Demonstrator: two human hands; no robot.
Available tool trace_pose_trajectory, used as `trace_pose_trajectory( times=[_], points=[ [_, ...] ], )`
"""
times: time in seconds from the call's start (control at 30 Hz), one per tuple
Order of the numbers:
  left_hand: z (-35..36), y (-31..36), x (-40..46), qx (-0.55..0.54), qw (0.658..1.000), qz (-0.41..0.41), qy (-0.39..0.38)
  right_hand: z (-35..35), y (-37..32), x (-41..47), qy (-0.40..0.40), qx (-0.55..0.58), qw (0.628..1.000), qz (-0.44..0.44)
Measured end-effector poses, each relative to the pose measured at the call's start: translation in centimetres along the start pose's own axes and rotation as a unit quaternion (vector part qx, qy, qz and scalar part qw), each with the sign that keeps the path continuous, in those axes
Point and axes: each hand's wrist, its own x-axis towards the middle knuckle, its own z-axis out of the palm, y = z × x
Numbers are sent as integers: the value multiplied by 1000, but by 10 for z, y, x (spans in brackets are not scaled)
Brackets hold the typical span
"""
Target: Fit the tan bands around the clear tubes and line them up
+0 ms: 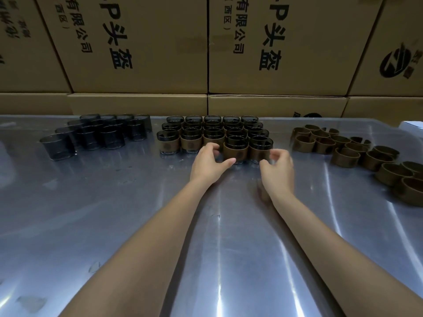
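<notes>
Banded tubes (pixel 214 136) stand in tidy rows at mid-table, and the two nearest ones (pixel 248 151) sit between the hands. Left hand (pixel 209 164) and right hand (pixel 278 168) flank that pair with fingers curled, though actual contact is unclear. Bare tubes (pixel 98 135) cluster far left; loose tan bands (pixel 357 152) trail off right on the steel table (pixel 137 225).

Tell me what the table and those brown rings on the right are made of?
The table looks like shiny metal, probably steel: it shows streaky reflections. The brown rings seem matte, perhaps leather or cardboard; I can't tell which.
</notes>
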Motion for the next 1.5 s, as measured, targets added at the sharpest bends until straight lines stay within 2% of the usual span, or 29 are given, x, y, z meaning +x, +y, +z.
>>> trace_pose_trajectory(
  times=[0.1, 0.23, 0.37, 0.53, 0.67, 0.77, 0.93, 1.23, 1.37, 1.5],
  points=[
    [-10, -7, -13, 3, 1000, 15, 12, -3, -2, -8, -68, -44, 996, -27],
    [-38, -28, -23, 89, 994, 62, 7, -4, -5, -26, -181, -182, 958, -127],
    [-83, -56, -16, 277, 953, 115, 28, -3, -8, -36, -217, -225, 929, -197],
    [-132, -95, 11, 409, 905, 50, 105, 3, -9, -32, -230, -239, 921, -205],
    [-140, -115, 32, 391, 906, -19, 160, 6, -7, -28, -238, -232, 923, -195],
    [-138, -125, 49, 383, 909, -70, 149, 7, -6, -28, -232, -241, 921, -201],
    [-140, -136, 63, 346, 922, -108, 138, 10, -5, -27, -229, -242, 921, -200],
    [-141, -128, 43, 413, 886, -43, 204, 8, -8, -25, -231, -238, 924, -191],
    [-139, -117, 9, 394, 887, -27, 239, 7, -9, -26, -231, -235, 925, -189],
    [-132, -91, -32, 385, 898, 49, 206, 5, -10, -28, -227, -236, 923, -200]
  ],
)
